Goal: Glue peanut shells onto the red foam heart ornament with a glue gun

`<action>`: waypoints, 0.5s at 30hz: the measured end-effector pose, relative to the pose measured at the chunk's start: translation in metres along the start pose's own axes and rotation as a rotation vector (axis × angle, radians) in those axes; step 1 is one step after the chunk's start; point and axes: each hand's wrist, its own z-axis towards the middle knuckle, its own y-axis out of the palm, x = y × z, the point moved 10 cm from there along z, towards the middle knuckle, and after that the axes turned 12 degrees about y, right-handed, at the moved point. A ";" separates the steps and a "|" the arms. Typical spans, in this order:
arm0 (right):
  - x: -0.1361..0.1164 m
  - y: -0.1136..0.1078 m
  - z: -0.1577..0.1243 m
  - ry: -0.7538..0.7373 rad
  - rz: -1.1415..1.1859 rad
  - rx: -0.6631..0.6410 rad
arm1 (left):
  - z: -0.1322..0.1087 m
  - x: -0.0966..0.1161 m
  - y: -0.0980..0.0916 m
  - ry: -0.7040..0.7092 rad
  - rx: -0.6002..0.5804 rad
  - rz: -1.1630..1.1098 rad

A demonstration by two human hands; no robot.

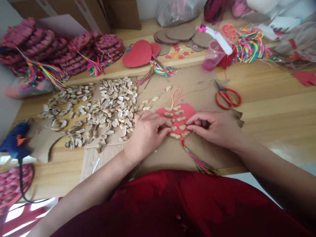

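With left grip (pixel 149 131) and right grip (pixel 214 127), at peanut shells (pixel 181 118) on a red heart (pixel 189 112).
Holding thumb and fingertips near together; cannot tell if clamped. With heart between both, shell pile (pixel 106 114) beyond left grip, scissors (pixel 224 91) beyond right grip.

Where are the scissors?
In the head view, the scissors lie right of centre, just beyond the right hand and to the right of the peanut heart.

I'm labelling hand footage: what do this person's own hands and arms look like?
The left hand and right hand are ungloved, and both forearms are bare, with no sleeve, watch or bracelet showing. The garment worn is dark red with brighter red patterning.
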 end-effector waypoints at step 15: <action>0.000 -0.006 -0.001 0.014 0.099 -0.013 | 0.002 -0.006 -0.014 -0.013 0.052 -0.020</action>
